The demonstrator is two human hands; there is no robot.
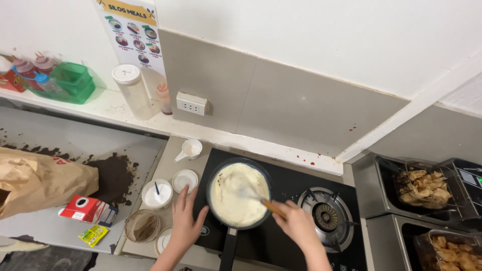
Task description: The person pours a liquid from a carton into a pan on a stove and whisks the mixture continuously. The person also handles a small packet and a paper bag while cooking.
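Head view. The frying pan [240,194] sits on the left burner of a black gas stove [301,200], its dark handle [228,248] pointing to 6 o'clock. It is filled nearly to the rim with a pale, thick batter [233,200].

The right hand [296,224], at 4 o'clock from the pan, is closed around the wooden handle of a whisk [249,192], whose wire head sits in the batter near the pan's centre. The left hand [185,218] lies flat with fingers spread on the stove's edge at 9 o'clock, touching the rim or just beside it; it holds nothing.

Handling, judged:
- The batter looks soft and viscous; it will drag on the whisk.
- The filled pan is likely heavy and hot at the rim. Grip it by the handle only.
- The whisk is light and stiff; grip the wooden end.

At 9 to 10 o'clock of the pan stand small white bowls [157,193] and a white measuring cup [191,149].
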